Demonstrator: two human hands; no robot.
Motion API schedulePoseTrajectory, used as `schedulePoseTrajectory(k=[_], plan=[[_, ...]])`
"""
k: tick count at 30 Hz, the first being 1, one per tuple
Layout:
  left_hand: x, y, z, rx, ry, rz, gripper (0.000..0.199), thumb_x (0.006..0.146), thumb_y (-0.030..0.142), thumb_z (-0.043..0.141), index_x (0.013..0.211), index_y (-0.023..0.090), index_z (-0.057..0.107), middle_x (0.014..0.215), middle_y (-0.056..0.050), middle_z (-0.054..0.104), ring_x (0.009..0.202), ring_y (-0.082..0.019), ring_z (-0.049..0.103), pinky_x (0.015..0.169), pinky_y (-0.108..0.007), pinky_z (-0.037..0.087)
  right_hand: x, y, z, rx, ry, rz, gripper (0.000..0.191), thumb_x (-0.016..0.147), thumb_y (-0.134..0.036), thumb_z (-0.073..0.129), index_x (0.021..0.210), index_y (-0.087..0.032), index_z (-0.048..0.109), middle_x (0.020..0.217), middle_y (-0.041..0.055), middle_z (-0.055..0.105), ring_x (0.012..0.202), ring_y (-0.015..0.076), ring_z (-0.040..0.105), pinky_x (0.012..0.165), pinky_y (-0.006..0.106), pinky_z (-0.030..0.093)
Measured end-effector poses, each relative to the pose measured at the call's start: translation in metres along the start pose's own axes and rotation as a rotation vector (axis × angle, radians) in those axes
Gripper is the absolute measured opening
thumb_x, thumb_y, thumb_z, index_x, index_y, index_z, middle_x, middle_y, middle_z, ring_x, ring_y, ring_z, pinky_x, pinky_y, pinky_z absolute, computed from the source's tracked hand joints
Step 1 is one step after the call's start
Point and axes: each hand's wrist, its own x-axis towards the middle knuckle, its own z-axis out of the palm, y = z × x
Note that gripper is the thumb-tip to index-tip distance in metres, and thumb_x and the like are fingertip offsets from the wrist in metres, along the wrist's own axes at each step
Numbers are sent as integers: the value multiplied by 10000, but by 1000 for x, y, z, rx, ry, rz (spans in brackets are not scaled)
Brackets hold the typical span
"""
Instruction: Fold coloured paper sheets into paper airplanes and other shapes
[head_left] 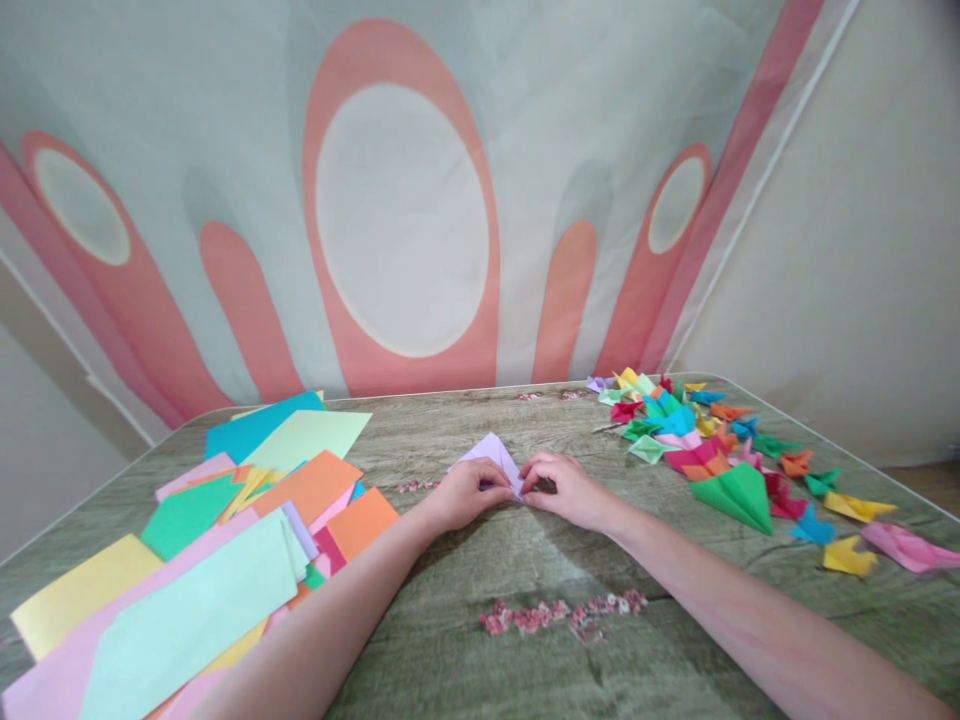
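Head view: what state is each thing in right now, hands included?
Lilac paper: folded, held at its near side.
Left hand: fingers closed on the lilac paper.
Right hand: pinching the lilac paper's right side.
Loose sheets: unheld, mostly flat, overlapping in a pile.
Large green piece: folded, pointed, unheld.
Small paper pieces: folded, scattered, some overlapping.

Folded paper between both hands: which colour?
The folded paper is pale lilac, in the head view.

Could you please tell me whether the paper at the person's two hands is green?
No, the paper at the left hand and right hand is pale purple.
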Motion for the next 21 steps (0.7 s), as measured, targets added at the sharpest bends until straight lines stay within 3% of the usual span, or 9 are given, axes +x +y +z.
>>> schedulePoseTrajectory(k=[4,10,16,21], plan=[[1,1,1,21,12,-33,142,788,256,579,754,160,678,800,-18,671,764,-135,587,748,-232,422,-4,-2,-6,-40,-38,-34,59,769,-208,632,803,-234,672,980,19,639,965,185,561,903,371,327],[3,6,0,58,0,-69,147,783,245,563,766,166,686,802,-16,682,771,-142,590,747,-232,416,-12,-9,-19,-203,-128,-118,228,857,-174,504,967,-306,654,1077,0,646,1067,191,524,1010,484,148],[5,7,0,83,-11,-101,157,775,268,568,751,171,690,798,-14,689,775,-146,595,745,-228,417,-12,-16,-1,-212,38,-14,106,805,-330,601,852,-248,650,926,8,685,934,190,580,980,477,199],[0,7,1,73,-4,-88,177,786,289,565,783,167,693,807,-18,683,766,-139,588,726,-220,407,-13,-19,12,-222,138,10,43,784,-259,631,756,-228,620,935,2,675,919,181,583,979,467,205]])
